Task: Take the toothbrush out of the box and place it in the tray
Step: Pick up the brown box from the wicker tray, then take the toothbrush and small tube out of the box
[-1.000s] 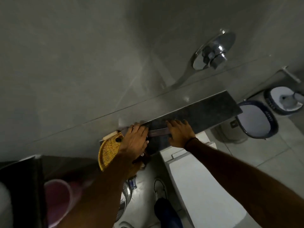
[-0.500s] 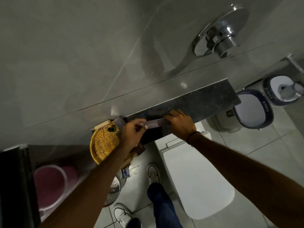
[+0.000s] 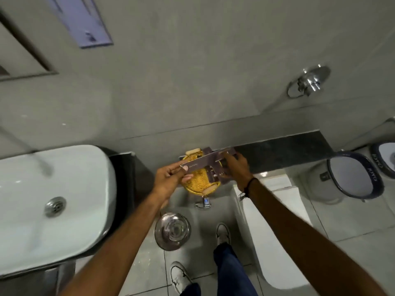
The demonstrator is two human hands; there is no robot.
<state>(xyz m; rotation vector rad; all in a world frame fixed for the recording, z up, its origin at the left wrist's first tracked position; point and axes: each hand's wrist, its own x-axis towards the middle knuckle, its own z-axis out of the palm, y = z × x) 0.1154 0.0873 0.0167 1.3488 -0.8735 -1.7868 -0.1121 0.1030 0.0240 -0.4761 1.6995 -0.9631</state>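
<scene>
Box (image 3: 205, 162) (slim, purple) hangs over the woven tray (image 3: 197, 182); your left hand (image 3: 168, 180) pinches one end; your right hand (image 3: 234, 167) grips the other.

A white sink (image 3: 53, 189) sits well left of the fingers, a steel bin (image 3: 172, 230) below them. A toilet (image 3: 275, 231) and two buckets (image 3: 354, 178) lie right.

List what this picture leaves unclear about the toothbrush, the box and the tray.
- Toothbrush: none shows in the head view; whether it is inside the box cannot be told.
- Box ends: covered by the left hand and right hand, so open or closed is unclear.
- Box print: too small and blurred to read.
- Tray: its middle is hidden behind the box and both hands.
- Second dark packet: partly behind the right hand.
</scene>
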